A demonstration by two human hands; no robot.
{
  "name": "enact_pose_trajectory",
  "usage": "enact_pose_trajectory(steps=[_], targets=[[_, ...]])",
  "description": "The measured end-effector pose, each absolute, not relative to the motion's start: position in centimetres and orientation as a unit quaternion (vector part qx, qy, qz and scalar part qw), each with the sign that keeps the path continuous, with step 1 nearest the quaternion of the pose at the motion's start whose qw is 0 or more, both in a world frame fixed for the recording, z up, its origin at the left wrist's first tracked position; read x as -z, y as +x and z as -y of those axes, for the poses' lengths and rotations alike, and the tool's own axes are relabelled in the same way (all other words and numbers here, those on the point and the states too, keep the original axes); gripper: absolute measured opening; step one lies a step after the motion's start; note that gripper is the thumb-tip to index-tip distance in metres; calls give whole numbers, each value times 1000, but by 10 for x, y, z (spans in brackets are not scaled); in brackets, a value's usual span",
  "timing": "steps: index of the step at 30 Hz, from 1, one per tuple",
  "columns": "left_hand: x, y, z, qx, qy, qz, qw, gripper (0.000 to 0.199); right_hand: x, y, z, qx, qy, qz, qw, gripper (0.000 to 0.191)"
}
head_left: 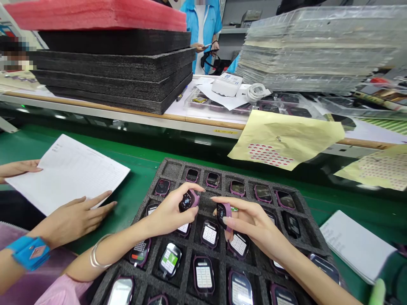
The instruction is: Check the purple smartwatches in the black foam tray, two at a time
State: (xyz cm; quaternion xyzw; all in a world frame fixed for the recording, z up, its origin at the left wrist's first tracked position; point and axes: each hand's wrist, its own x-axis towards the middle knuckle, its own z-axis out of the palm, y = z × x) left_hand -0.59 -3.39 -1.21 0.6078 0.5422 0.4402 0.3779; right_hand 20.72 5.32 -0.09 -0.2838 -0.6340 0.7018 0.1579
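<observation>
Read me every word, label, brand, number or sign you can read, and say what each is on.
No text reads clearly.
White box: blue marks, too blurred.
Yellow label on the shelf edge: too small.
Papers at left: faint print, too small.
White pad: faint writing, illegible.
Yellow sheets: rows of marks, no legible words.
Watch screens in the foam tray: too small.
Watches in left hand and right hand: marks unreadable.

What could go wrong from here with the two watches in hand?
1. Drop: the left hand pinches one watch and the right hand another watch, both above the foam tray; a slip could mark a seated screen.
2. Mix-up: the held pair look alike, dark faces in purple frames, so they might get swapped.
3. Bump: a co-worker's hand near the left forearm might jog it.
</observation>
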Motion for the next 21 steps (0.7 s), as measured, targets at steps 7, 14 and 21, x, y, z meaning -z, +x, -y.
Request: enact_pose_trajectory(steps=[7, 14, 21], targets=[[11, -5, 35, -451, 597, -546, 378, 34, 4, 208, -54, -709, -275, 631, 152, 44], [18, -3, 30, -490, 502, -510, 498, 49, 6, 204, -50, -749, -252, 588, 173, 51], [11, 0, 28, -529, 421, -447, 585, 48, 8, 202, -51, -749, -245, 582, 201, 49]])
